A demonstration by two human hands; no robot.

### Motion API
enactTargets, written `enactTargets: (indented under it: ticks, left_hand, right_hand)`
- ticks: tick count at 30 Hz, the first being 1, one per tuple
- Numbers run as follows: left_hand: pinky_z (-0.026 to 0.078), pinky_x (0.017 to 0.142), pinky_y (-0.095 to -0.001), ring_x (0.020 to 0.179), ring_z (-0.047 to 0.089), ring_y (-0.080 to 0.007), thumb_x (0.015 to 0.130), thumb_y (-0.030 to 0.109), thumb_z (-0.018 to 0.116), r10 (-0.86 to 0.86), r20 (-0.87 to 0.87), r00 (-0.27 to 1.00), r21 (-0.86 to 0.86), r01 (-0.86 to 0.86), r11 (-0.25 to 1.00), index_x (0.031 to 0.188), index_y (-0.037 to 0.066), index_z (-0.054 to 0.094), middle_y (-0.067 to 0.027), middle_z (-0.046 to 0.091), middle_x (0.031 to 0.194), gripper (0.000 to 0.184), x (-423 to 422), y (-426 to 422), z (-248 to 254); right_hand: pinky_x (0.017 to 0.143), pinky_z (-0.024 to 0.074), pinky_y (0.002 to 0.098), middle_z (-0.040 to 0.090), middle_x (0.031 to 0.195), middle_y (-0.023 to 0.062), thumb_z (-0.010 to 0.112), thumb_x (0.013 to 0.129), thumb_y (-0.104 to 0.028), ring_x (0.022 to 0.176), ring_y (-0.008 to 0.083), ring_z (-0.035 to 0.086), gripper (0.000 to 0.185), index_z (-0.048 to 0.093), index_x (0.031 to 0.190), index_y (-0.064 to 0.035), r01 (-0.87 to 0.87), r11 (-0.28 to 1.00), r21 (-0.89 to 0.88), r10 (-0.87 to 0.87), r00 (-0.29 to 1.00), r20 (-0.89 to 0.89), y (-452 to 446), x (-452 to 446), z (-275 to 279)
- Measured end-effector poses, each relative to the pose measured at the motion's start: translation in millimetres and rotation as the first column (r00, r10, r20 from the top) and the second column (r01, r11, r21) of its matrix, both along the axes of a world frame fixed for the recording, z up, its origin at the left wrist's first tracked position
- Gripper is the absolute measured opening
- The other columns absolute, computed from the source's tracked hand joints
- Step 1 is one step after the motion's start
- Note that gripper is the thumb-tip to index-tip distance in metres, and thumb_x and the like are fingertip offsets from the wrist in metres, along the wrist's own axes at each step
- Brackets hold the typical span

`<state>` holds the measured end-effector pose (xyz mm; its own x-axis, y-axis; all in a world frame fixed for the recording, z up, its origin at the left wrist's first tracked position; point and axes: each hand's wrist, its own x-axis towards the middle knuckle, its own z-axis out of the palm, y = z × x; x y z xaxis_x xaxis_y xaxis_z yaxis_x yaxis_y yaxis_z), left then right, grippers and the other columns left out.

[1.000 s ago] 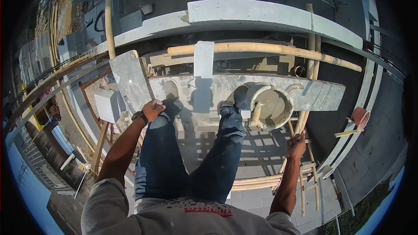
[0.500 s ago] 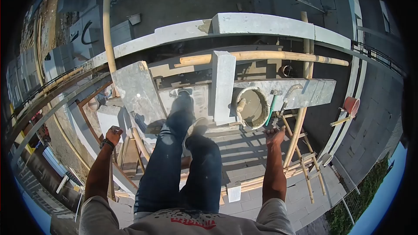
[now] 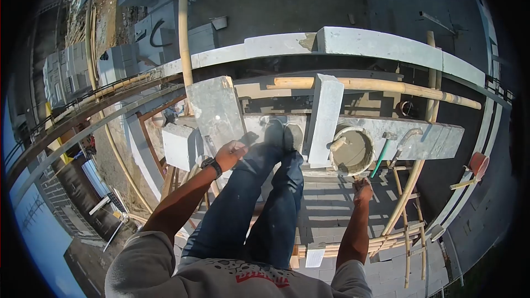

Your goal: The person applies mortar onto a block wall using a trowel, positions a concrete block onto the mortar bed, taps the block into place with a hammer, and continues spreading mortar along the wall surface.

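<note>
My left hand [image 3: 231, 155], a dark watch at its wrist, is over my left thigh beside the slanted grey board [image 3: 215, 111]. Its fingers are curled together; whether anything small is in them is not clear. Just below the mortar bucket [image 3: 352, 152], my right hand [image 3: 362, 189] has its fingers bent in, their contents too small to tell. A handle rests inside the bucket. Between my feet and the bucket, a long pale block [image 3: 326, 118] lies across the plank [image 3: 428, 139]. To the bucket's right lies a green-handled tool [image 3: 381, 157] near a curved grey handle [image 3: 407, 139].
A low pale block wall [image 3: 381, 45] runs across beyond the plank, with a bamboo pole [image 3: 381, 86] before it. A white block [image 3: 181, 146] is at the left. Bamboo ladder rails [image 3: 401, 215] and a red bucket [image 3: 478, 164] are at the right.
My feet have come together on the plank, left of the long block. That block shifted right and the bucket now stands beside it. My left hand moved inward to my thigh; my right hand's fingers curled.
</note>
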<state>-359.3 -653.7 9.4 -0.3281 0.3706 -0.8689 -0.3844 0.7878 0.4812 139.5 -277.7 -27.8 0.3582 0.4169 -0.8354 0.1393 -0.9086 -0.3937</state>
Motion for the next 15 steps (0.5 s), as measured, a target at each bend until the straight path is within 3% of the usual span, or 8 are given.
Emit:
enactTargets:
  ticks: [4, 6, 8, 9, 10, 12, 14, 15]
  left_hand:
    - [0.055, 0.088, -0.0279, 0.098, 0.067, -0.0119, 0.104, 0.012, 0.067, 0.051, 0.101, 0.994, 0.093, -0.06, 0.994, 0.131, -0.002, 0.061, -0.0058, 0.069, 0.111, 0.031, 12.5, 84.1, 75.8]
    - [0.054, 0.092, -0.027, 0.102, 0.067, -0.0113, 0.105, 0.008, 0.064, 0.118, 0.072, 0.99, 0.157, -0.128, 0.979, 0.131, -0.001, 0.06, -0.0048, 0.069, 0.111, 0.029, 18.4, 94.6, 90.6]
    - [0.053, 0.095, -0.0262, 0.105, 0.066, -0.0105, 0.105, 0.005, 0.062, 0.149, 0.044, 0.988, 0.179, -0.154, 0.972, 0.132, 0.0, 0.06, -0.0038, 0.068, 0.112, 0.027, 12.5, 107.2, 102.8]
    - [0.053, 0.096, -0.0258, 0.107, 0.066, -0.0101, 0.106, 0.004, 0.061, 0.149, 0.029, 0.988, 0.165, -0.152, 0.975, 0.132, 0.001, 0.06, -0.0032, 0.068, 0.111, 0.027, 7.0, 115.6, 111.7]
    - [0.052, 0.098, -0.0254, 0.108, 0.065, -0.0097, 0.106, 0.003, 0.061, 0.154, 0.015, 0.988, 0.153, -0.154, 0.976, 0.132, 0.001, 0.06, -0.0027, 0.068, 0.111, 0.026, 3.6, 121.7, 115.2]
    - [0.054, 0.091, -0.0291, 0.102, 0.066, -0.0119, 0.102, 0.013, 0.07, 0.212, 0.016, 0.977, 0.208, -0.211, 0.955, 0.128, 0.001, 0.062, -0.0058, 0.07, 0.11, 0.03, 1.9, 120.6, 111.7]
    - [0.052, 0.092, -0.026, 0.102, 0.064, -0.0086, 0.105, 0.006, 0.064, 0.192, 0.037, 0.981, 0.198, -0.195, 0.96, 0.133, 0.002, 0.059, -0.0017, 0.068, 0.11, 0.029, -3.2, 115.8, 110.3]
    - [0.052, 0.089, -0.0266, 0.099, 0.064, -0.0089, 0.104, 0.009, 0.066, 0.088, -0.04, 0.995, 0.173, -0.08, 0.982, 0.133, 0.002, 0.059, -0.0022, 0.068, 0.109, 0.031, -9.6, 116.5, 114.2]
  right_hand:
    - [0.077, 0.0598, 0.0468, 0.072, 0.085, 0.0064, 0.058, 0.105, -0.02, 0.074, 0.0256, 0.072, 0.01, 0.065, 0.106, -0.0124, -0.064, 0.994, 0.085, 0.059, 0.997, 0.053, -2.8, 59.6, -39.5]
    - [0.075, 0.0615, 0.051, 0.074, 0.082, 0.0091, 0.061, 0.104, -0.019, 0.069, 0.0294, 0.072, 0.015, 0.066, 0.115, -0.0107, -0.191, 0.977, -0.098, 0.21, 0.944, 0.254, 2.4, 76.8, -37.9]
    - [0.073, 0.0589, 0.0443, 0.072, 0.089, 0.0114, 0.065, 0.1, -0.023, 0.076, 0.0288, 0.07, 0.019, 0.065, 0.108, -0.0058, -0.683, 0.645, -0.343, 0.764, 0.572, 0.298, 10.8, 103.3, -50.1]
    - [0.073, 0.058, 0.044, 0.07, 0.095, 0.0135, 0.066, 0.1, -0.025, 0.08, 0.03, 0.07, 0.023, 0.065, 0.109, -0.0038, -0.741, 0.542, -0.396, 0.826, 0.385, 0.412, 5.4, 95.3, -47.2]
    - [0.074, 0.057, 0.0438, 0.069, 0.1, 0.0155, 0.067, 0.099, -0.027, 0.085, 0.0312, 0.069, 0.028, 0.064, 0.111, -0.0018, -0.758, 0.447, -0.475, 0.842, 0.177, 0.51, -0.1, 86.4, -43.6]
    - [0.08, 0.0556, 0.0496, 0.067, 0.115, 0.0214, 0.067, 0.1, -0.032, 0.095, 0.0364, 0.067, 0.039, 0.064, 0.121, 0.0011, -0.682, 0.588, -0.435, 0.5, -0.116, 0.858, -18.6, 8.0, -28.4]
    - [0.093, 0.0511, 0.0549, 0.059, 0.129, 0.0278, 0.068, 0.1, -0.036, 0.111, 0.0447, 0.062, 0.053, 0.059, 0.132, 0.0062, -0.984, 0.08, -0.159, 0.357, -0.121, 0.926, -17.2, -18.9, -22.9]
    - [0.094, 0.0509, 0.0527, 0.061, 0.125, 0.028, 0.066, 0.102, -0.037, 0.109, 0.0443, 0.063, 0.054, 0.058, 0.131, 0.008, -0.998, 0.03, -0.048, 0.509, -0.026, 0.86, -15.9, -47.3, -17.8]
